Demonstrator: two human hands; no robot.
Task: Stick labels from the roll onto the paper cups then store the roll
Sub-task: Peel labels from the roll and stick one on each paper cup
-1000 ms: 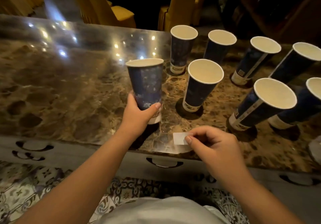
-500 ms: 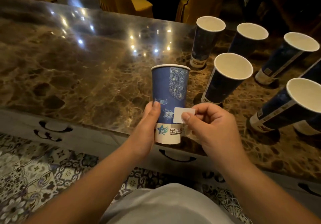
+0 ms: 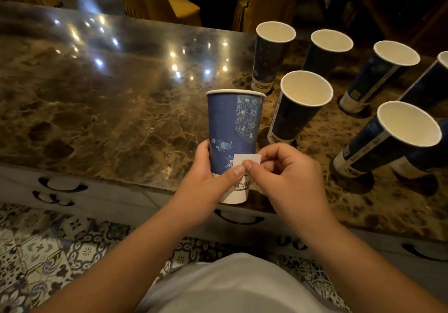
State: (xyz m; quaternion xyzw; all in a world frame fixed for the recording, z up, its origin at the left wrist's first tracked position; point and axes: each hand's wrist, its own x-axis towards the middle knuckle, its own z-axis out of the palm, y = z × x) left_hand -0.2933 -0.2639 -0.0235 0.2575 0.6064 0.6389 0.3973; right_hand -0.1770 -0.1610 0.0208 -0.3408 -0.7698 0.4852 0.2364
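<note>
The label (image 3: 246, 160) has reached the cup wall now, where half a second back it hung just off it, so this sticking step looks nearly done! The left hand (image 3: 213, 181) is wrapped round the lower part of the blue paper cup (image 3: 234, 128), held upright above the marble surface's (image 3: 97, 108) near edge. The right hand (image 3: 283, 174) pinches the small white label's edge, thumbs pressing. Six more cups (image 3: 300, 108) wait at the right; no roll is visible.

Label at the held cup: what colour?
Plain white label, against the blue cup; head view.
</note>
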